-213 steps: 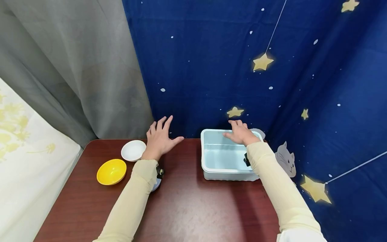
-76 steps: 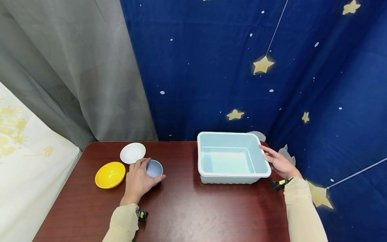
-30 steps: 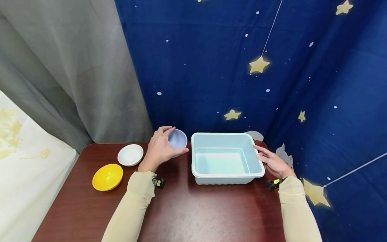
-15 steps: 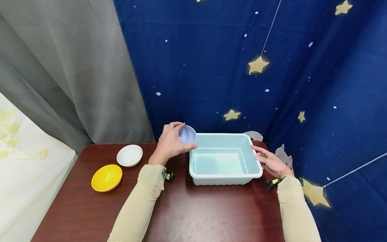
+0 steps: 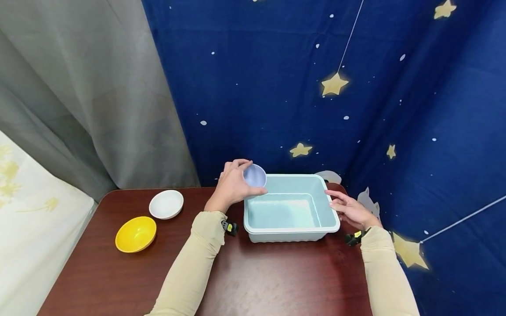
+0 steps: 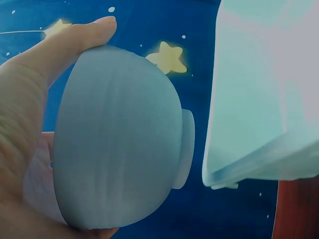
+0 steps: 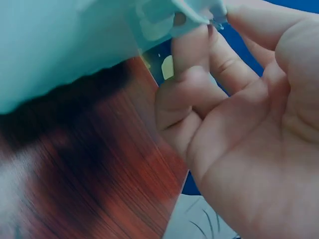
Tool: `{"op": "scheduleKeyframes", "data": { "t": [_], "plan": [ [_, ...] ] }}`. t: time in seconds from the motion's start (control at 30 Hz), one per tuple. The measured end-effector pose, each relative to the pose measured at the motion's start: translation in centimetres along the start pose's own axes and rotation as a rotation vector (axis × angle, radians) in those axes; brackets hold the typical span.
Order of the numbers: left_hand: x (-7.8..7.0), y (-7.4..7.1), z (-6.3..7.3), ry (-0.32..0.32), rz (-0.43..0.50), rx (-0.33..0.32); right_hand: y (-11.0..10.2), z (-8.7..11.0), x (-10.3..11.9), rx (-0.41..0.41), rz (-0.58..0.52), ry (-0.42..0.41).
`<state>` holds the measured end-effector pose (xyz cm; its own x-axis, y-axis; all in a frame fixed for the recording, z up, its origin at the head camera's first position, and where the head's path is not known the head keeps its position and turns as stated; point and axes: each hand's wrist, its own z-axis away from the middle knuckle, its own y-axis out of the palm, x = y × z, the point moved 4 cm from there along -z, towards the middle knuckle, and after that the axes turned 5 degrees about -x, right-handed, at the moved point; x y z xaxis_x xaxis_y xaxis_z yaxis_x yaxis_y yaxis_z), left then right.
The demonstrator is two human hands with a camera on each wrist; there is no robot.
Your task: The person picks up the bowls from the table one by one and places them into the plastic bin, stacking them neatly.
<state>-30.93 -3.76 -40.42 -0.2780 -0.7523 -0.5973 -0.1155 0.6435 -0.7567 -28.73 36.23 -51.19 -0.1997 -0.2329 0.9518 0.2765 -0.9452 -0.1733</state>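
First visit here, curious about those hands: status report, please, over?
Left hand gripping blue bowl, held up near left end of tub. Right hand holding tub's right rim. No obstacle visible between bowl and tub.

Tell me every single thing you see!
table: one, red-brown, below
tub: one, pale blue, table's right
front bowl: one, yellow, table's left
back bowl: one, white, behind that
small bowl: one, bluish, near tub
plain curtain: one, grey, back left
starry curtain: one, blue, behind
cat picture: one, grey, on it
cloth: one, white, far left
wrist gadgets: two, black, on wrists
sleeves: two, cream, on arms
left grip: one, bare, pinching small bowl
right grip: one, bare, on tub's rim
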Motion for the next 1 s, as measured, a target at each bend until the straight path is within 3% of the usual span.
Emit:
{"op": "scheduleKeyframes", "data": {
  "t": [0.2,0.53,0.77,1.0],
  "plan": [
    [-0.7,0.8,-0.3,0.012,0.023,0.025,-0.5,-0.5,0.2,-0.001,0.032,-0.001],
    [-1.2,2.5,-0.3,0.012,0.035,0.057,-0.6,-0.3,-0.4,0.051,-0.068,-0.05],
    [-1.6,3.5,-0.8,0.044,0.04,0.056,-0.4,-0.6,-0.6,0.07,-0.063,-0.079],
    [-1.5,4.7,-1.3,-0.002,0.09,0.069,0.3,-0.7,-0.9,0.118,-0.139,-0.095]
  ]
}}
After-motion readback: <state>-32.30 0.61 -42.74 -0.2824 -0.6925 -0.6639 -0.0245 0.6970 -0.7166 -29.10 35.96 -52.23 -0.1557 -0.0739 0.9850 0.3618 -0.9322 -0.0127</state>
